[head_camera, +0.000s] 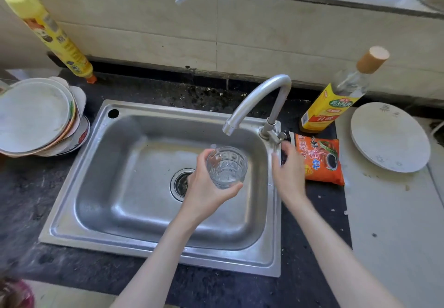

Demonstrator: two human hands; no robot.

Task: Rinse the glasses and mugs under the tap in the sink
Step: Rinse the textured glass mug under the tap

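**Rinse Yet to Begin at Kitchen Sink**

A left hand [206, 187] is gripping a clear patterned glass mug [227, 167] over the stainless steel sink [125, 187], just below the curved metal tap [258, 98], which is showing no water. The right hand [288, 170], fingers relaxed, is reaching toward the tap's base. An orange sachet [320, 161] on the right bench is bearing Chinese characters, too blurred to read reliably.

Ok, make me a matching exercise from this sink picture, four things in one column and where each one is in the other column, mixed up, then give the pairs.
Things:
1. clear patterned glass mug
2. stack of white plates
3. orange sauce packet
4. tall yellow spray can

Places:
A. leaning on the wall tiles, back left
B. on the counter right of the steel sink
C. held in the left hand over the basin
D. on the counter left of the sink

Pairs: 1-C, 2-D, 3-B, 4-A
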